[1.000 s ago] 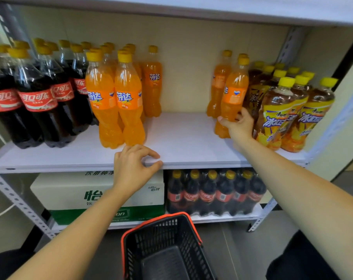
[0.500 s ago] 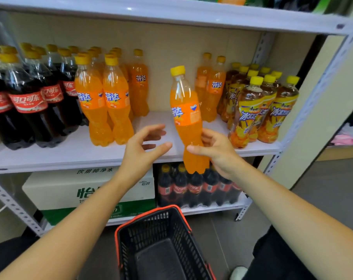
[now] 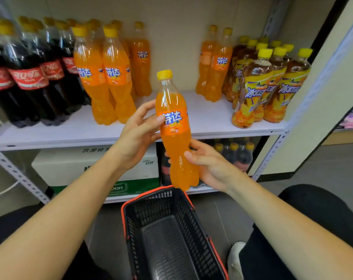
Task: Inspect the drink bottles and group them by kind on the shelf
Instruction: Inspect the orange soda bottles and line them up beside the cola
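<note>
Head view: orange bottle near-upright before shelf, above basket. Right grip holds its lower body; left grip pinches the label, fingers probably wrapped behind.

You hold an orange soda bottle upright, right grip round its lower body, left grip at the label. Beyond the grips, cola bottles and iced tea bottles line the shelf; below them sits a black basket.
</note>
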Demonstrator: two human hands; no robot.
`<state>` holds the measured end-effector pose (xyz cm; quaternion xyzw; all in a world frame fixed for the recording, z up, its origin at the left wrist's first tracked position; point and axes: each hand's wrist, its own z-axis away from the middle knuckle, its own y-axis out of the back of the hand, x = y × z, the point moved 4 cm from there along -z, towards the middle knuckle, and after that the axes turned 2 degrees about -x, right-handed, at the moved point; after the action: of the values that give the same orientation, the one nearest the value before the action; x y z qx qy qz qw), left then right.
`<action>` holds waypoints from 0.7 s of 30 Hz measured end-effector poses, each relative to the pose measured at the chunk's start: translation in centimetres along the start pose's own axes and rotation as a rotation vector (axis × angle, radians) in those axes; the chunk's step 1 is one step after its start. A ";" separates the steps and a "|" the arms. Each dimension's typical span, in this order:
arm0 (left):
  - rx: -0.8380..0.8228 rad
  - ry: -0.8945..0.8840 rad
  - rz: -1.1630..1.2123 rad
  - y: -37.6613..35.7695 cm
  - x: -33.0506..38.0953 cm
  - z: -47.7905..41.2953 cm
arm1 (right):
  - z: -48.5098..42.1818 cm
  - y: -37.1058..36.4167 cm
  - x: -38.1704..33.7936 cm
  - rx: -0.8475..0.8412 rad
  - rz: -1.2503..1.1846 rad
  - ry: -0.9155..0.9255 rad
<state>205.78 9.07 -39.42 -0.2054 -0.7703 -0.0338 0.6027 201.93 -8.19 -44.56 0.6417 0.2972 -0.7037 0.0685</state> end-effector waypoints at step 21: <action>0.062 0.062 0.002 0.4 -1.3 0.2 | -0.1 0.2 1.2 0.168 0.013 -0.066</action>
<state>206.03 9.14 -40.76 -0.1864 -0.7517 -0.0155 0.6324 201.87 -7.98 -45.81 0.6238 0.2307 -0.7463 0.0287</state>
